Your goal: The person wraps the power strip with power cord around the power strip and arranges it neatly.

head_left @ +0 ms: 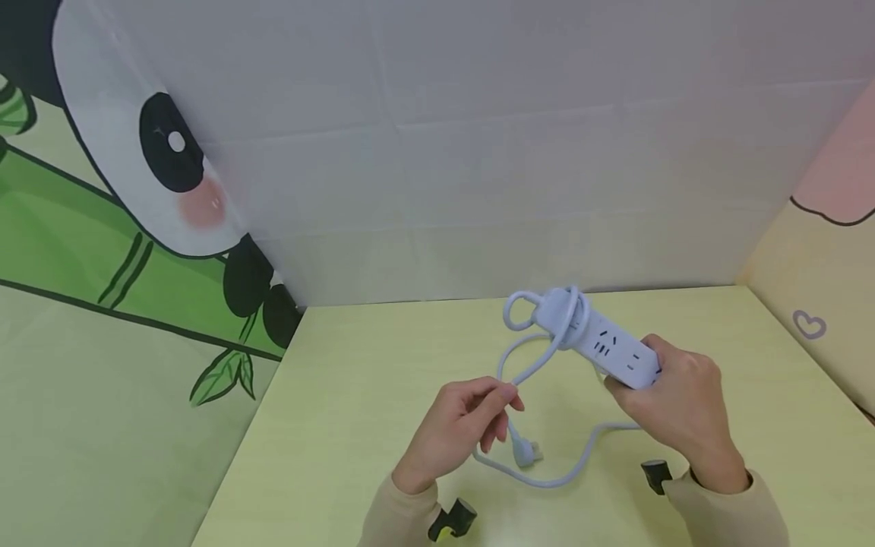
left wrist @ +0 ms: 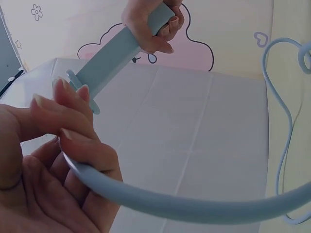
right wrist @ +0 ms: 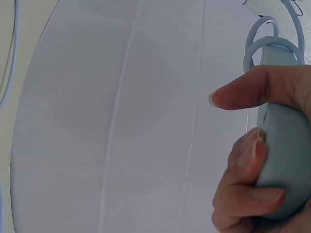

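A white power strip (head_left: 608, 342) is tilted above the table, its socket face up in the head view. My right hand (head_left: 690, 395) grips its near right end, fingers curled round the body in the right wrist view. The cord (head_left: 543, 361) loops round the strip's far end. Lower down, my left hand (head_left: 472, 418) pinches that cord between thumb and fingers, and the held stretch crosses the left wrist view. Just beside the left hand hangs or lies the plug (head_left: 525, 452); which one, I cannot tell. More cord curves across the table between both hands.
The pale yellow tabletop (head_left: 342, 380) ends at a grey-white backdrop (head_left: 478, 190). Printed panels stand at both sides, one with a panda and bamboo (head_left: 102, 243), the other with a small heart (head_left: 809, 324). Dark camera mounts (head_left: 453, 520) sit at the wrists.
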A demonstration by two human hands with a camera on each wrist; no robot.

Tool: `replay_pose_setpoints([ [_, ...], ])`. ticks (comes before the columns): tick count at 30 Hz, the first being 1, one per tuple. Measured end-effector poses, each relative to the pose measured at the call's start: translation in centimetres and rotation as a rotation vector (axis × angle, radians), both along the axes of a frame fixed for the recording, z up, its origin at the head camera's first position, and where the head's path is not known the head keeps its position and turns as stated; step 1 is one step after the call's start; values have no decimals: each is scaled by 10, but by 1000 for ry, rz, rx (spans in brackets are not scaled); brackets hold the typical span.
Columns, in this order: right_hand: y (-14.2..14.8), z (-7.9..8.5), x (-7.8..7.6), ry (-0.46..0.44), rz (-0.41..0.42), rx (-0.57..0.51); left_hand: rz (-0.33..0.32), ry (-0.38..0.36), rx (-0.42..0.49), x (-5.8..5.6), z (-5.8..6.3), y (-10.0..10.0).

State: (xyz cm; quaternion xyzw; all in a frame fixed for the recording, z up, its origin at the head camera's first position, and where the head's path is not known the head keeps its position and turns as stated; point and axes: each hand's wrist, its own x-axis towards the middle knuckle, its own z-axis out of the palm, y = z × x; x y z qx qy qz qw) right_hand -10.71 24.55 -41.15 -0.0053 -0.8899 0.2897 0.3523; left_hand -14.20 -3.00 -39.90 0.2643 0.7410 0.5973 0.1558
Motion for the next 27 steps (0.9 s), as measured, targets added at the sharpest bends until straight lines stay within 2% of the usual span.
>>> replay_pose_setpoints([
  [10, -1, 3, 0, -14, 35, -42, -4, -2, 34, -4, 1, -1],
  [16, -2, 5, 2, -60, 51, -83, -36, -32, 52, -5, -1, -1],
  [23, -3, 5, 4, -84, 96, -113, -56, -57, 45, -7, -4, -1],
  [27, -2, 4, 5, -90, 124, -134, -89, -64, 50, -9, -5, -3],
])
